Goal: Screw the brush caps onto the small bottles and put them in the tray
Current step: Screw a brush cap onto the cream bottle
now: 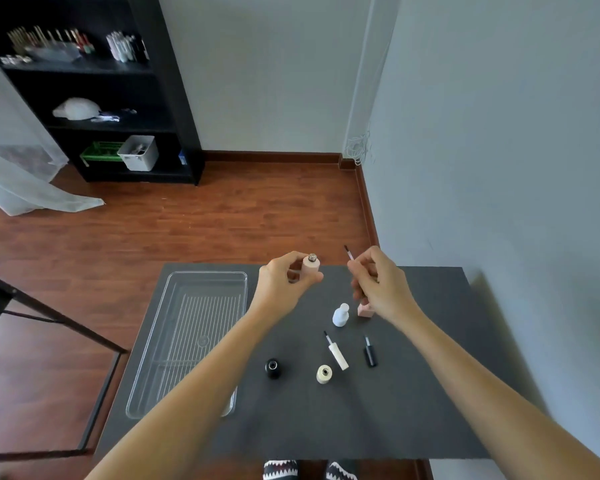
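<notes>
My left hand (pixel 284 284) holds a small pink bottle (pixel 310 267) upright above the table's far edge, its threaded neck open. My right hand (pixel 378 287) grips a pink brush cap (pixel 365 310), brush tip pointing up and away, a short gap right of the bottle. On the dark table lie a white bottle (pixel 341 315), a white brush cap (pixel 337 355), a black brush cap (pixel 370 355), a black bottle (pixel 273 368) and a cream bottle (pixel 324 374), all uncapped. A clear plastic tray (pixel 174 299) sits at the left with nothing in it.
The dark table (pixel 413 393) stands against a grey wall on the right. A black metal frame (pixel 49 311) stands to the left over the wooden floor. A black shelf unit (pixel 174 98) is far back left.
</notes>
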`<action>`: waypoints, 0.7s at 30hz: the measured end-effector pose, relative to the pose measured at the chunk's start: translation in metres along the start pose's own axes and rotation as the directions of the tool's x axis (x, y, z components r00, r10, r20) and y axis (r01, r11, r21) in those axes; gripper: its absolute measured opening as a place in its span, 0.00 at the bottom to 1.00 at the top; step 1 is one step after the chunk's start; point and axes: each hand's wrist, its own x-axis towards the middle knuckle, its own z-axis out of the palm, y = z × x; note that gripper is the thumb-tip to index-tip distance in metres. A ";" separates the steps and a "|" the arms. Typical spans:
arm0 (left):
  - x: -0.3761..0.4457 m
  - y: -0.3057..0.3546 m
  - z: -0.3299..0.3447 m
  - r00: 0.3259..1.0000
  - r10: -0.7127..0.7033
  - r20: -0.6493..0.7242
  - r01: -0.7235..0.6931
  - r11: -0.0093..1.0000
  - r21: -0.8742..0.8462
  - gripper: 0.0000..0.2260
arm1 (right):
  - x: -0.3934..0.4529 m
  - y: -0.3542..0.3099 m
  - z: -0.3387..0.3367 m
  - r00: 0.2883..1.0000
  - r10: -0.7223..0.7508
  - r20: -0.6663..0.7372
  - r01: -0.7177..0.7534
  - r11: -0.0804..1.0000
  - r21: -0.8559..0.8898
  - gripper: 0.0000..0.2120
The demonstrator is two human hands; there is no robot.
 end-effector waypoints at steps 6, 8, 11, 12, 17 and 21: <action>0.006 0.036 0.006 0.998 0.033 -0.062 -0.035 0.999 -0.029 0.10 | 0.012 -0.033 -0.040 0.994 -0.073 -0.077 0.080 0.993 0.083 0.09; 0.005 0.048 0.010 0.996 0.036 -0.080 -0.039 0.999 -0.032 0.10 | 0.013 -0.045 -0.054 0.991 -0.120 -0.064 0.126 0.986 0.110 0.09; 0.002 0.064 0.019 0.992 0.047 -0.115 -0.051 0.998 -0.033 0.11 | 0.012 -0.061 -0.074 0.977 -0.188 -0.097 0.201 0.967 0.159 0.09; 0.001 0.070 0.021 0.991 0.048 -0.129 -0.053 0.998 -0.036 0.11 | 0.012 -0.065 -0.079 0.972 -0.206 -0.115 0.225 0.957 0.185 0.10; -0.010 0.094 0.033 0.981 0.070 -0.179 -0.076 0.997 -0.025 0.11 | 0.010 -0.084 -0.097 0.945 -0.294 -0.146 0.326 0.887 0.327 0.09; -0.020 0.107 0.040 0.978 0.086 -0.191 -0.094 0.995 -0.034 0.11 | 0.007 -0.090 -0.102 0.902 -0.411 -0.133 0.427 0.895 0.130 0.11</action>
